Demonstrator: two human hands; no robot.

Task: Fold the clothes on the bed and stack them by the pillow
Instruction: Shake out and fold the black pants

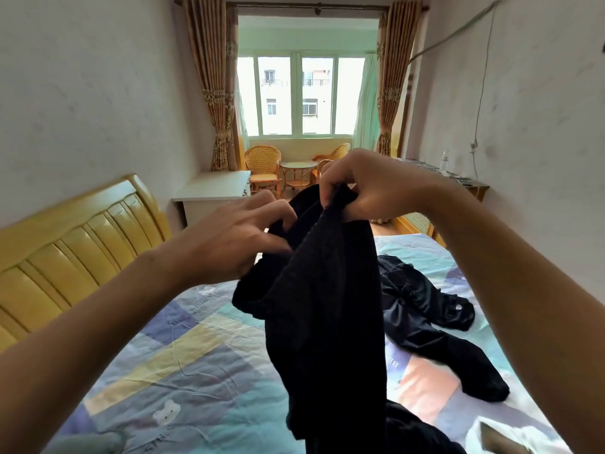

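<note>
Head view: both hands lift a black ribbed-knit garment [324, 309] above the bed [183, 365]; the right hand [370, 188] pinches its bunched top edge, the left hand [235, 240] pinches a fold at 9 o'clock. Glossy black trousers [422, 309] sprawl at 3 o'clock on the patchwork sheet.

A yellow headboard [75, 237] lines the left wall. Past it stands a white cabinet [212, 194], then wicker chairs [263, 167] around a small table [298, 173] beneath the window [301, 95].
</note>
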